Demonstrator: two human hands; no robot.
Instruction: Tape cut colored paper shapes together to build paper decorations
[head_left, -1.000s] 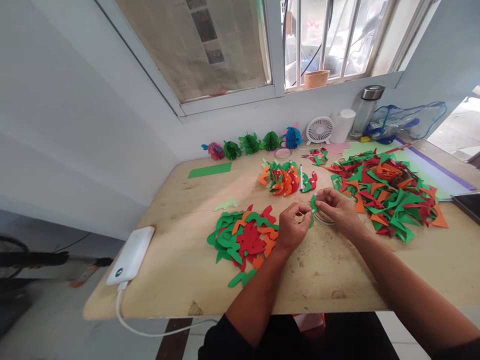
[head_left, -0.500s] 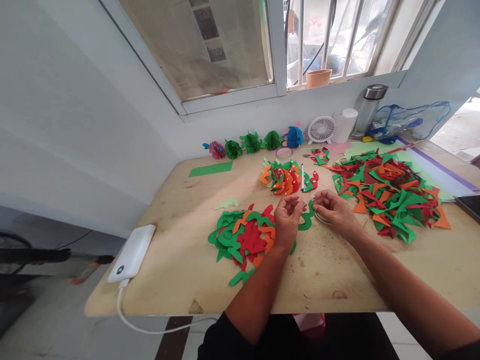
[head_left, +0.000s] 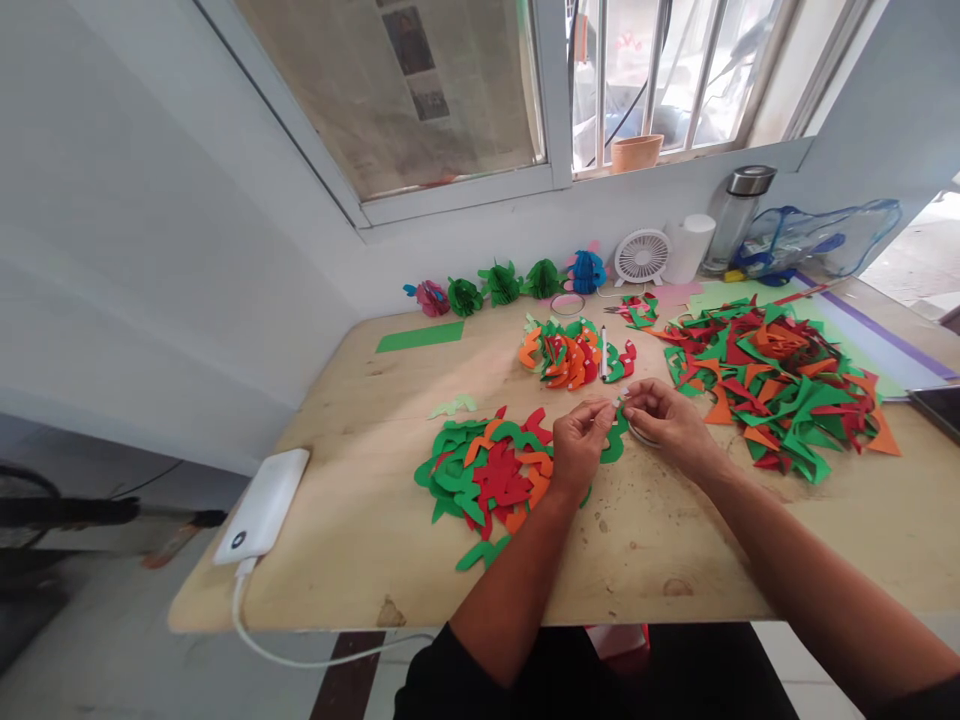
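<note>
My left hand is closed in a pinch over the table, beside a wavy green paper cutout; what lies between its fingertips is too small to make out. Close to it on the right, my right hand pinches a small white piece, which looks like tape. Partly hidden under the right hand is the rim of a round roll. Left of my left hand, a pile of green, red and orange paper cutouts spreads over the table.
Cutouts with white bits lie behind my hands, beside a white pen. A heap of paper scraps covers the right side. Folded paper figures, a small fan and a bottle line the wall. A power bank lies left.
My left hand has shifted slightly right and down, so its fingertips sit nearer the green cutout. My right hand has barely moved. The things on the table lie as before.
</note>
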